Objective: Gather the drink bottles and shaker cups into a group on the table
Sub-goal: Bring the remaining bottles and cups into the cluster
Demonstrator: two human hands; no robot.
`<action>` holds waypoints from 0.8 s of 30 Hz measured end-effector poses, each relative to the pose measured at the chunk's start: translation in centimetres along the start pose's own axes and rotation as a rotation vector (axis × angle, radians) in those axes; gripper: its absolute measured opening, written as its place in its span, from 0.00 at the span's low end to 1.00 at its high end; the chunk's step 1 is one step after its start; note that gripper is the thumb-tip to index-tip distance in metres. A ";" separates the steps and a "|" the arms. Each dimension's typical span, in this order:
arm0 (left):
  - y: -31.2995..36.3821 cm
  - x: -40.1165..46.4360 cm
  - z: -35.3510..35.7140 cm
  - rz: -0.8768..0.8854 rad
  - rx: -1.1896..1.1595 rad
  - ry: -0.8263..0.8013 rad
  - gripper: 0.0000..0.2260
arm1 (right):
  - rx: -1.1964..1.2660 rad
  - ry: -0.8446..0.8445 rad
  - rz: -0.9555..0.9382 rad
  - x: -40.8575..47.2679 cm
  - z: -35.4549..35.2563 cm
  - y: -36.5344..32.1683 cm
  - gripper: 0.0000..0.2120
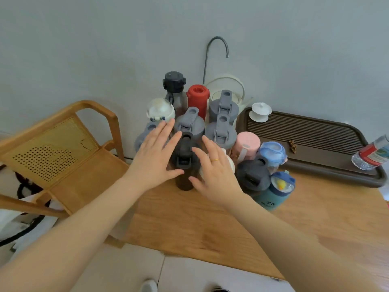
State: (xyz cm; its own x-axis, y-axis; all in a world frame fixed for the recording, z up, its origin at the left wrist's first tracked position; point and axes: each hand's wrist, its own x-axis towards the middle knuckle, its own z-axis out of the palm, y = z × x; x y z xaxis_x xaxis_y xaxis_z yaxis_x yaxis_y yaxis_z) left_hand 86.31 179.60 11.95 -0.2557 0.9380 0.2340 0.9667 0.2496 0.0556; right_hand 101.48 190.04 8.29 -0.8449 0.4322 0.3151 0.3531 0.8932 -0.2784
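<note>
Both hands open, L hand [156,152] and R hand [212,171] flanking black shaker [184,157], no grip yet. Should press low, slide w/o tipping toward grey shaker [189,125] behind.

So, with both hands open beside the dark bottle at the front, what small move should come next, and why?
Probably close both hands on the dark bottle and nudge it back against the grey-lidded shakers. The left hand and right hand flank it with straight fingers, gripping nothing.
</note>
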 end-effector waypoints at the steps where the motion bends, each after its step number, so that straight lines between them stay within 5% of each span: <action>1: -1.1 -0.2 -0.4 0.004 -0.017 -0.043 0.45 | -0.037 -0.025 0.028 0.8 0.7 -1.1 0.36; 7: -7.6 0.1 -0.4 -0.065 0.014 -0.240 0.48 | -0.311 -0.058 0.134 3.7 2.9 -4.5 0.50; 17: -9.7 0.6 2.0 0.019 -0.137 -0.214 0.43 | -0.340 -0.124 0.325 4.3 4.1 -6.1 0.39; 24: -10.1 0.6 2.8 0.047 -0.165 -0.220 0.43 | -0.432 -0.126 0.364 4.5 4.4 -6.7 0.41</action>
State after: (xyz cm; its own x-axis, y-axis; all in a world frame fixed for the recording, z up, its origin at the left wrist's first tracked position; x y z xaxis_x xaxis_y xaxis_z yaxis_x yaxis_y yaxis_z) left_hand 76.41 178.36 8.85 -0.1879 0.9819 0.0243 0.9610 0.1786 0.2109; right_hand 93.58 185.47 7.57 -0.6705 0.7266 0.1502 0.7395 0.6709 0.0556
